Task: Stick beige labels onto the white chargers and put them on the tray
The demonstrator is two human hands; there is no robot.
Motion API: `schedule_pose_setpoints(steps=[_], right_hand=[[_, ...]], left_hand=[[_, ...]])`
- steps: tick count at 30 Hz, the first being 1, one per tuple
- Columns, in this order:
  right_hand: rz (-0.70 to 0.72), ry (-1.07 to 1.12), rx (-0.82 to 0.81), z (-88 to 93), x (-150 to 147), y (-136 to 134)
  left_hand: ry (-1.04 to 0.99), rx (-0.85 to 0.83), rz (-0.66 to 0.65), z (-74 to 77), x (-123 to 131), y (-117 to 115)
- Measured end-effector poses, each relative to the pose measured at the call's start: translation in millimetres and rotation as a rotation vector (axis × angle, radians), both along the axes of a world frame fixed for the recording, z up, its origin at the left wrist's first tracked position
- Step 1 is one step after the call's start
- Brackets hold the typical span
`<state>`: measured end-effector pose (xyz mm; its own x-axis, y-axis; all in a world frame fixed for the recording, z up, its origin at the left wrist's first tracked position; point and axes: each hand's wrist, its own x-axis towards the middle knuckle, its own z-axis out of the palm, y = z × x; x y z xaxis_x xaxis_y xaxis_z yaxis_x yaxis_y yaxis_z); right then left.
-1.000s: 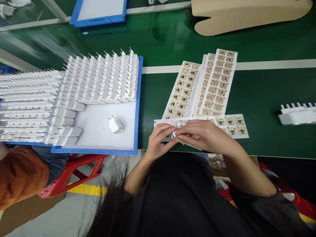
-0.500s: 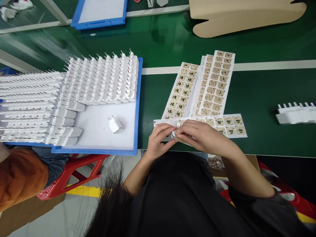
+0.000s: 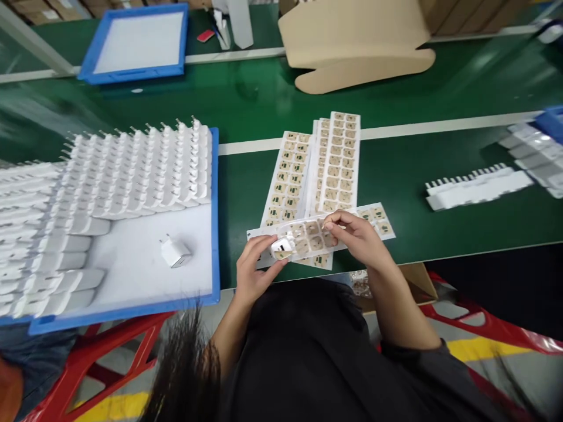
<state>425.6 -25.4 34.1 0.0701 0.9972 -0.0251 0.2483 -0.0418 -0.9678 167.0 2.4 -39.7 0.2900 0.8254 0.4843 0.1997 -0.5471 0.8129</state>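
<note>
A white plug charger (image 3: 281,248) with a dark USB slot and a tan patch on its face is held between the thumb and fingers of my left hand (image 3: 255,266). Under it lies a sheet of tan labels (image 3: 382,220), set crosswise on the table. My right hand (image 3: 357,237) is over this sheet with thumb and forefinger pinched together; what is between the fingertips is too small to make out. More label sheets (image 3: 288,176) fan out behind, printed with rows of tan labels. To the left, a single charger (image 3: 175,251) rests in the blue-rimmed tray (image 3: 215,217).
Rows of white chargers (image 3: 145,170) with pins up fill much of the tray. A row of white pieces (image 3: 479,186) stands on the right. Behind are another blue tray (image 3: 136,76) and cardboard (image 3: 356,35). Part of another person (image 3: 11,381) shows at lower left.
My hands have moved apart. The charger stays in my left hand, its face now showing, while my right hand has gone right along the label sheet. The whole view has shifted.
</note>
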Motion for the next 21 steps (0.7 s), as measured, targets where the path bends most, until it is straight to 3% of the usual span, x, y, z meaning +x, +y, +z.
schedule_pose_setpoints(steps=[6,13,21], right_hand=[[-0.281,0.007,-0.054,-21.6,44,-17],[-0.667,-0.318,0.038,-36.5,109,-17],[-0.595,-0.784,0.109,-40.2,127,-5]], left_hand=[[0.010,-0.081,0.019,-4.7,-3,-2],[0.021,-0.100,0.032,-5.8,-2,-3],[0.007,-0.077,0.054,1.6,2,-3]])
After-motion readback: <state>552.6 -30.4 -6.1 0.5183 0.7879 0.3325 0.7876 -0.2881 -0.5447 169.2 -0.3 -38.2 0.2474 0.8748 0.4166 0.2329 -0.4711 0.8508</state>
